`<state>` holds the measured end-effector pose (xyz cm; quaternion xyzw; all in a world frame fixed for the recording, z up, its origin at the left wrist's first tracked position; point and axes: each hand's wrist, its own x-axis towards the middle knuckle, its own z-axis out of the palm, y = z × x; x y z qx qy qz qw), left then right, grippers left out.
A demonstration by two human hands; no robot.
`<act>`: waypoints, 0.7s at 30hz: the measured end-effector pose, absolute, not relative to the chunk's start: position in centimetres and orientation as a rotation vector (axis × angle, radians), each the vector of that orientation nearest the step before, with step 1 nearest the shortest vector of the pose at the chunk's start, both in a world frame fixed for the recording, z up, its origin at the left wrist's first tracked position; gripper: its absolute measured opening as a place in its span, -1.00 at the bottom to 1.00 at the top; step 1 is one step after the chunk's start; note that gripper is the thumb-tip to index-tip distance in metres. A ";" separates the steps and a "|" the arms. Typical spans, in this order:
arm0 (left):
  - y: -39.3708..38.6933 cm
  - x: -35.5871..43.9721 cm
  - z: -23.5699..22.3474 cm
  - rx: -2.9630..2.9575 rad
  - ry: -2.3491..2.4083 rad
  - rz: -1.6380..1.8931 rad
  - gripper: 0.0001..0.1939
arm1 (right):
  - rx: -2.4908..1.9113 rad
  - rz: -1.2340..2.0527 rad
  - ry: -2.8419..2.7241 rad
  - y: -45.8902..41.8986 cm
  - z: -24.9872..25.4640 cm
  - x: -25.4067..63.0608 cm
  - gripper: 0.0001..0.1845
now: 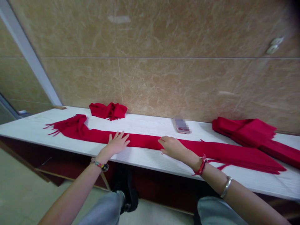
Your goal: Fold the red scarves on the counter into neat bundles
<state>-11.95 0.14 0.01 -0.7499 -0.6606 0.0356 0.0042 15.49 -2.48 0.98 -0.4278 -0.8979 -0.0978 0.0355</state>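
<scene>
A long red scarf (145,141) lies stretched flat along the white tabletop, with its fringed left end bunched up and its right part in layers. My left hand (117,142) rests on the scarf, palm down with its fingers spread. Further right, my right hand (172,145) is curled over the scarf, fingertips and thumb close together at the cloth. Part of its grip is hidden by the back of the hand.
Behind the scarf, a crumpled red scarf (107,111) and a phone (182,126) lie near the wall. More folded red scarves (243,129) are piled at the right. The white tabletop (145,159) has open shelves (67,168) beneath; my legs are at its front edge.
</scene>
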 end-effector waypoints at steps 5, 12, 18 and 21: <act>4.0 -4.2 1.2 -2.933 -1.418 0.059 -0.57 | -1.526 -0.375 -2.807 -4.5 1.4 16.6 -0.79; 8.2 2.3 1.6 -3.184 -1.177 0.097 -0.67 | -1.335 -0.493 -2.815 -4.3 0.1 17.7 -0.76; 9.6 3.1 1.8 -3.313 -1.260 0.174 -0.71 | -1.103 -0.590 -2.678 -3.5 -0.9 18.7 -0.83; 9.9 3.4 1.5 -3.367 -1.274 0.082 -0.73 | -1.043 -0.635 -2.582 -3.1 -1.4 18.4 -0.85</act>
